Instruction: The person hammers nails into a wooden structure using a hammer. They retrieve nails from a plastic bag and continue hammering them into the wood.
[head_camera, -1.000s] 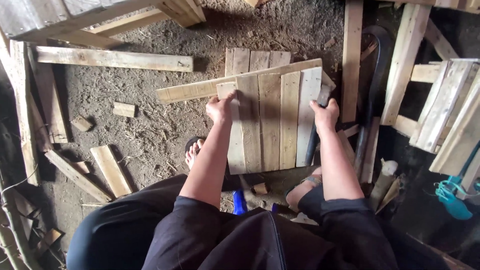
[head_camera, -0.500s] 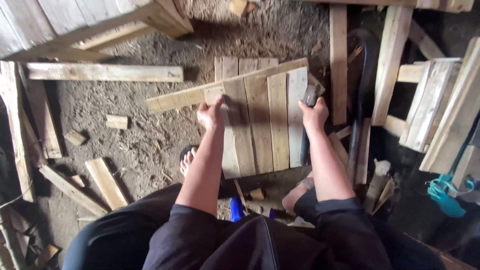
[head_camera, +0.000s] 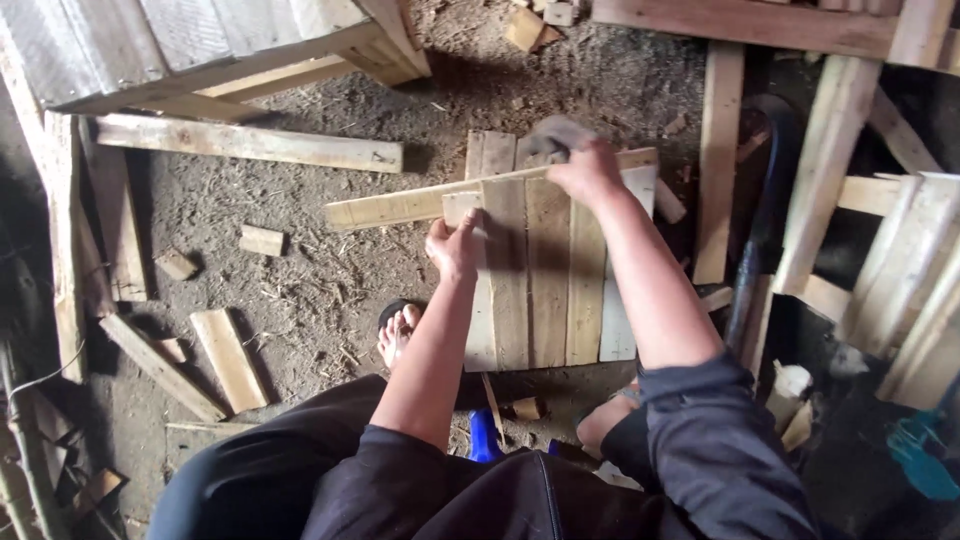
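Your left hand (head_camera: 455, 245) grips the left edge of the wooden panel (head_camera: 545, 270) in the middle of the picture. Your right hand (head_camera: 585, 170) holds a blurry hammer (head_camera: 553, 135) at its top. A bad swing could hit your fingers or split a plank.

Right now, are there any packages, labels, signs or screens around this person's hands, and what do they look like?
No signs, screens or labels show.
White bottle: lower right, beside the right knee, small and pale, too dim to tell more.
Blue container: between the feet, below the plank panel, only its top shows.
Otherwise only bare wood: the left hand grips the panel's left edge, and the right hand holds a blurred hammer at its top.
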